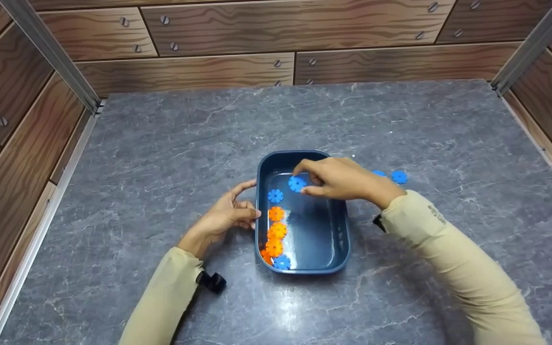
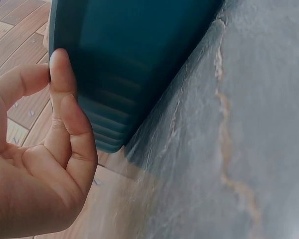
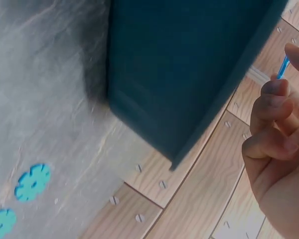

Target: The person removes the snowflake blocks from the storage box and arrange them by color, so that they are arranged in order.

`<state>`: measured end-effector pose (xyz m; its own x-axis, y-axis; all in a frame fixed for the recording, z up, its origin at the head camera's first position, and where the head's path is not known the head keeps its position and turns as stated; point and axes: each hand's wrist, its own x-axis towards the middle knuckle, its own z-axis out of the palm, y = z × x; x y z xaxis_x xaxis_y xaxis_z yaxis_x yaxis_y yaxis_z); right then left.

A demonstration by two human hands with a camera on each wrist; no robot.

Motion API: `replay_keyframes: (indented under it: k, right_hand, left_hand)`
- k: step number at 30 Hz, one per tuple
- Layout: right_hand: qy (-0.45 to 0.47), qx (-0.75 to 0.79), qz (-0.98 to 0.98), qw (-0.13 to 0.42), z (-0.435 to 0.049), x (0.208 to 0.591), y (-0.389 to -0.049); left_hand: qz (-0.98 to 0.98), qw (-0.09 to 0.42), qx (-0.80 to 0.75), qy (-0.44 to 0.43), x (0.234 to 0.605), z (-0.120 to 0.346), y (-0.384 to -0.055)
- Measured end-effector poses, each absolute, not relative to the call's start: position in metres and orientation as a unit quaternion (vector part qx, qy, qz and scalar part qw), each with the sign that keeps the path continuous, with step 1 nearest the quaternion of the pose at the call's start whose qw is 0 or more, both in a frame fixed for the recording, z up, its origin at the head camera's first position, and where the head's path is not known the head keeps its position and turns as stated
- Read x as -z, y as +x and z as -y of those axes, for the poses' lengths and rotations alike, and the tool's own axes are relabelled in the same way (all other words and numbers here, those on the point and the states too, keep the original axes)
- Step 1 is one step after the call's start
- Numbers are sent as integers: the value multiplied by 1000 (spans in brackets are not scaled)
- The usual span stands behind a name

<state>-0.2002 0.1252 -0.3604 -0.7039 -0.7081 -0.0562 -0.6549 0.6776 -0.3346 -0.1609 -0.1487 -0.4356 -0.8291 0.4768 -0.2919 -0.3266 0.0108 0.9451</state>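
Note:
A dark blue rectangular tray (image 1: pixel 345 239) stands on the table. My left hand (image 1: pixel 228 213) grips its left rim; in the left wrist view the left hand (image 2: pixel 55 144) has fingertips against the outer wall of the tray (image 2: pixel 114 59). Over the tray's far half, my right hand (image 1: pixel 340 179) pinches a blue notched disc (image 1: pixel 297 184) between thumb and finger. That blue disc (image 3: pixel 283 67) appears edge-on in the right wrist view. Along the tray's left side lie several orange discs (image 1: pixel 277 231), with one blue disc (image 1: pixel 275 195) beyond them and another blue disc (image 1: pixel 281 262) at the near end.
Two more blue discs (image 1: pixel 399 177) lie on the grey marbled table (image 1: pixel 185 143) right of the tray, one partly hidden by my right wrist. Wood-patterned panels (image 1: pixel 223 28) border the table at the back and both sides, with metal posts (image 1: pixel 55 52) at the corners.

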Motion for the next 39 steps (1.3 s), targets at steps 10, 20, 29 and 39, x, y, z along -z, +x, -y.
replay_keyframes:
  k: [10, 20, 29, 39]
  right_hand:
    - [-351, 172, -917, 81, -148, 350, -204]
    - [-319, 196, -925, 60, -179, 345, -209]
    - [-294, 197, -934, 54, -211, 349, -212]
    - [-256, 205, -944, 45, -250, 357, -207]
  left_hand:
    - [-652, 288, -699, 60, 434, 149, -161]
    - [-655, 288, -697, 56, 434, 150, -161]
    - [-648, 289, -703, 56, 434, 151, -160]
    - [-651, 294, -698, 53, 434, 150, -161]
